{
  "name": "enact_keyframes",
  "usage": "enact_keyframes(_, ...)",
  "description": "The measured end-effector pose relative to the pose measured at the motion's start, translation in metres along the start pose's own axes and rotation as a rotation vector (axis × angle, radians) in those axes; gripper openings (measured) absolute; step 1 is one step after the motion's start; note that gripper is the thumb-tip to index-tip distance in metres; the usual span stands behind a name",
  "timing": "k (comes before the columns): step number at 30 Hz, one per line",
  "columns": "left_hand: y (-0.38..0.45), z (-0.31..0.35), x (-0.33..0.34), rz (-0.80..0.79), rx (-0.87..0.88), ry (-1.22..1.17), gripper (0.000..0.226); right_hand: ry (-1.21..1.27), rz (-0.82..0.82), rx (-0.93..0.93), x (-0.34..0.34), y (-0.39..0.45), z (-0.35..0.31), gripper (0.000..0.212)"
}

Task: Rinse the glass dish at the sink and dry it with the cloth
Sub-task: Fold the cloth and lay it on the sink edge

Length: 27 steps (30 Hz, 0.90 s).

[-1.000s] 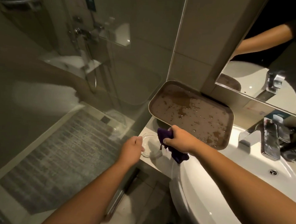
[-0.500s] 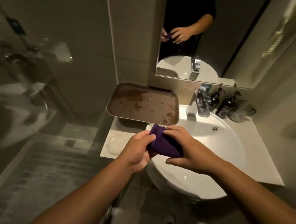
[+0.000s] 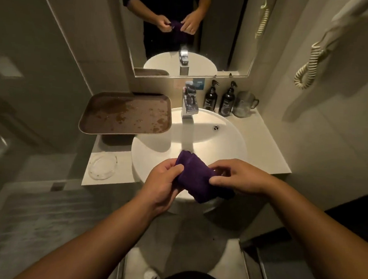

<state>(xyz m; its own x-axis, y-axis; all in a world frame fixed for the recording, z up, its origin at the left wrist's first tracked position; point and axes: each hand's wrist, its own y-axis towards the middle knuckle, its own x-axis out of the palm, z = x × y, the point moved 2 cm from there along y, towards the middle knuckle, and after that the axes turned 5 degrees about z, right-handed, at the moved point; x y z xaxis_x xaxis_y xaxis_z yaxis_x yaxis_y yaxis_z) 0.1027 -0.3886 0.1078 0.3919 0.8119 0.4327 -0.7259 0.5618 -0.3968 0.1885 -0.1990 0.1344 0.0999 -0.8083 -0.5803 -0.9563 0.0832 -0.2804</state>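
A small clear glass dish lies on the white counter left of the basin, with no hand on it. Both hands hold a dark purple cloth over the front rim of the round white sink. My left hand grips the cloth's left side. My right hand pinches its right side. The chrome tap stands at the back of the basin, and no water stream is visible.
A brown tray spotted with water rests on the basin's left edge, above the dish. Two dark pump bottles and a glass mug stand at the back right. A mirror hangs above; a coiled cord hangs on the right wall.
My left hand let go of the glass dish on the counter and joined my right hand on the purple cloth. The view swung right to face the sink.
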Motion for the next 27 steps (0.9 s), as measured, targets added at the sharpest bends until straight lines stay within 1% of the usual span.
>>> enact_keyframes(3, -0.010, -0.021, 0.017, 0.030, 0.011, 0.020, 0.020, -0.049, 0.038, 0.032, -0.006, -0.018, 0.021, 0.027)
enact_keyframes(6, -0.021, -0.040, 0.025, 0.083, 0.025, 0.097, 0.020, -0.047, 0.050, 0.053, -0.014, -0.033, 0.036, 0.020)
enact_keyframes(9, -0.033, -0.054, 0.021, 0.108, 0.021, 0.240, 0.019, -0.115, 0.017, -0.010, -0.014, -0.044, 0.037, 0.013)
enact_keyframes(11, -0.041, -0.058, 0.013, 0.100, 0.036, 0.437, 0.021, -0.182, 0.014, -0.076, -0.012, -0.049, 0.030, 0.013)
enact_keyframes(12, -0.044, -0.059, 0.009, 0.091, 0.056, 0.575, 0.026, -0.233, 0.003, -0.122, -0.011, -0.051, 0.024, 0.016)
enact_keyframes(14, -0.050, -0.058, 0.002, 0.045, 0.099, 0.856, 0.053, -0.352, -0.045, -0.225, -0.007, -0.054, 0.011, 0.020)
enact_keyframes(15, -0.051, -0.056, 0.000, 0.005, 0.120, 0.967, 0.065, -0.406, -0.075, -0.269, -0.005, -0.054, 0.006, 0.018)
enact_keyframes(16, -0.052, -0.055, 0.001, -0.046, 0.146, 1.059, 0.070, -0.455, -0.097, -0.312, -0.003, -0.054, 0.001, 0.017)
enact_keyframes(17, -0.052, -0.054, 0.002, -0.104, 0.177, 1.129, 0.067, -0.496, -0.112, -0.350, 0.000, -0.054, -0.001, 0.016)
enact_keyframes(18, -0.053, -0.054, 0.004, -0.154, 0.211, 1.171, 0.057, -0.520, -0.122, -0.374, 0.003, -0.054, -0.003, 0.015)
enact_keyframes(20, -0.053, -0.056, 0.005, -0.178, 0.290, 1.191, 0.024, -0.520, -0.138, -0.380, 0.009, -0.054, -0.001, 0.017)
enact_keyframes(21, -0.054, -0.058, 0.004, -0.167, 0.321, 1.183, 0.014, -0.507, -0.138, -0.377, 0.012, -0.054, 0.002, 0.017)
enact_keyframes(24, -0.061, -0.066, -0.009, -0.153, 0.335, 1.188, 0.009, -0.467, -0.121, -0.337, 0.020, -0.054, 0.024, 0.022)
enact_keyframes(27, -0.063, -0.071, -0.029, -0.127, 0.321, 1.236, 0.006, -0.423, -0.150, -0.210, 0.032, -0.053, 0.056, 0.024)
